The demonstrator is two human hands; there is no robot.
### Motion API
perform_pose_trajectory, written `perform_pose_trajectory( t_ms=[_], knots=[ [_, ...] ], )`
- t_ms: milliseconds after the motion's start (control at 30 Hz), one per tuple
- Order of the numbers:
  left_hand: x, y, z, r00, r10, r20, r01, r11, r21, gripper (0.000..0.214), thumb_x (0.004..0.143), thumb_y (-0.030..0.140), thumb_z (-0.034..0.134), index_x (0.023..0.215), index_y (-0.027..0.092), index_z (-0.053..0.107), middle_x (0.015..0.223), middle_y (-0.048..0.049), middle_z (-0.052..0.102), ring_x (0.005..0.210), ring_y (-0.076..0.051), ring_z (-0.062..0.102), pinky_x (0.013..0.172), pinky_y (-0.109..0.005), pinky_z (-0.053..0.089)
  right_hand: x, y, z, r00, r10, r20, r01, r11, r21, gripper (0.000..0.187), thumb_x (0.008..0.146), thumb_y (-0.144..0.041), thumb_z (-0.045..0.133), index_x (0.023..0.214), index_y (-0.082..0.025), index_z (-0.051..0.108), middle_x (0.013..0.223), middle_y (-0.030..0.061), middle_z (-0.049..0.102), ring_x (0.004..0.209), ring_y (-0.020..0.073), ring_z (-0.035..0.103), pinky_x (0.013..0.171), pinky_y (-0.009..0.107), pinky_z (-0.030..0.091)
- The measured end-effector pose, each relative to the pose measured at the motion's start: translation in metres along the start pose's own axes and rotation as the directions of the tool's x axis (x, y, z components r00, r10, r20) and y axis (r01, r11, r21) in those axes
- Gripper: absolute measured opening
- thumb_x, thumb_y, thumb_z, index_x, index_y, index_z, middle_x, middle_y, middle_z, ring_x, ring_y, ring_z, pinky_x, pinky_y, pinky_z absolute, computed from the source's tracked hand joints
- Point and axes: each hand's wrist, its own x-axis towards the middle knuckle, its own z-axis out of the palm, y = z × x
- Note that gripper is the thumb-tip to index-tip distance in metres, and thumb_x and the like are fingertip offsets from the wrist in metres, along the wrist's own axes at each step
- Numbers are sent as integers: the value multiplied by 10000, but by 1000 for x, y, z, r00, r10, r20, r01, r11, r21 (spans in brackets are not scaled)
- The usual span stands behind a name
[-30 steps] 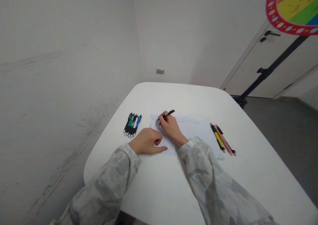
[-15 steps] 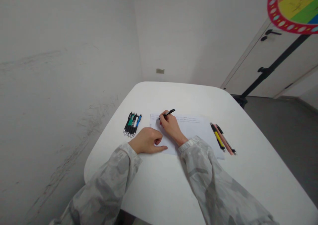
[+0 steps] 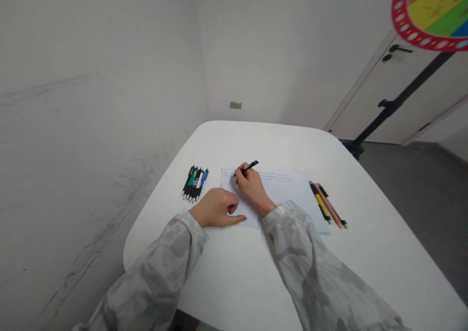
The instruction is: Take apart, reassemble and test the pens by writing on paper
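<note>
My right hand (image 3: pixel 252 184) is closed around a black pen (image 3: pixel 251 165) in a writing grip. The pen slants, its upper end pointing right and its lower end at the top left part of a white sheet of paper (image 3: pixel 292 199). Faint lines of handwriting run along the top of the sheet. My left hand (image 3: pixel 216 207) rests on the paper's lower left edge, its fingers curled in a loose fist and its thumb stretched toward the right. Nothing shows in it. My right hand and sleeve cover part of the sheet.
Several click pens (image 3: pixel 195 184) lie side by side left of the paper. On the right lie a yellow and black pen (image 3: pixel 321 203), a pink pen (image 3: pixel 329 205) and a white and black pen (image 3: pixel 333 205). The white table (image 3: pixel 234 277) stands near walls; a colourful wheel (image 3: pixel 431 14) on a stand is at the right.
My right hand and the pen have shifted very slightly to the right. My left hand stays in place, and the view has tilted a tiny bit.
</note>
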Motion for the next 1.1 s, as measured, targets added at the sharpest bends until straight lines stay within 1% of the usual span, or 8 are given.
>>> perform_pose_trajectory(
  t_ms=[233,500,667,833,900,967,1033,1100],
  knots=[
    [1,0,0,1000,0,7,0,1000,-1,430,927,471,809,686,201,575,660,29,628,655,-149,592,689,-301,363,2,3,1,1000,-4,-10,3,999,-44,193,998,-366,494,848,-248,522,637,3,661,587,182,625,595,293,401],
    [0,0,0,1000,-3,7,3,1000,4,427,920,468,812,684,201,576,660,29,629,656,-149,591,687,-304,356,0,1,0,1000,3,-15,-3,1000,-11,201,1007,-360,499,839,-251,519,644,4,663,593,181,630,606,294,420],
    [0,-1,1,1000,5,-8,-5,1000,-6,431,921,471,809,681,201,573,656,32,627,644,-146,579,690,-307,355,0,1,-1,1000,-15,-8,16,995,98,210,1009,-410,535,886,-242,565,681,-3,658,626,177,616,627,296,435],
    [0,-1,0,1000,9,-3,-10,1000,-11,433,921,471,807,679,201,572,651,29,630,633,-146,576,687,-307,355,1,-3,-5,991,-48,-127,73,978,195,273,1012,-504,590,1009,-234,630,707,-23,612,643,170,574,617,293,425],
    [0,-1,-1,1000,12,-1,-12,1000,-9,436,922,473,808,677,201,571,650,28,630,632,-147,576,684,-307,354,-1,-9,-11,989,-42,-144,74,971,226,297,994,-528,628,1022,-233,643,739,-15,627,651,166,570,605,289,434],
    [-1,-3,-1,1000,12,-2,-12,1000,-5,432,919,466,812,677,201,572,647,30,627,629,-146,573,686,-307,355,-7,-15,-23,995,-28,-96,53,962,267,340,981,-560,657,1080,-235,658,824,10,691,640,160,565,574,286,442],
    [-1,-3,-1,1000,13,-3,-13,1000,0,423,914,454,819,680,200,575,645,35,622,627,-143,570,692,-307,358,-18,-20,-42,999,-24,-31,32,954,299,422,966,-581,689,1218,-244,656,1016,54,768,659,159,588,579,296,474],
    [-1,-3,0,1000,16,-6,-16,1000,4,414,908,448,825,686,202,579,640,39,615,628,-142,570,697,-307,362,-35,-21,-68,998,-49,39,35,953,299,518,956,-597,713,1341,-259,630,1243,102,773,766,185,649,647,327,523]
  ],
)
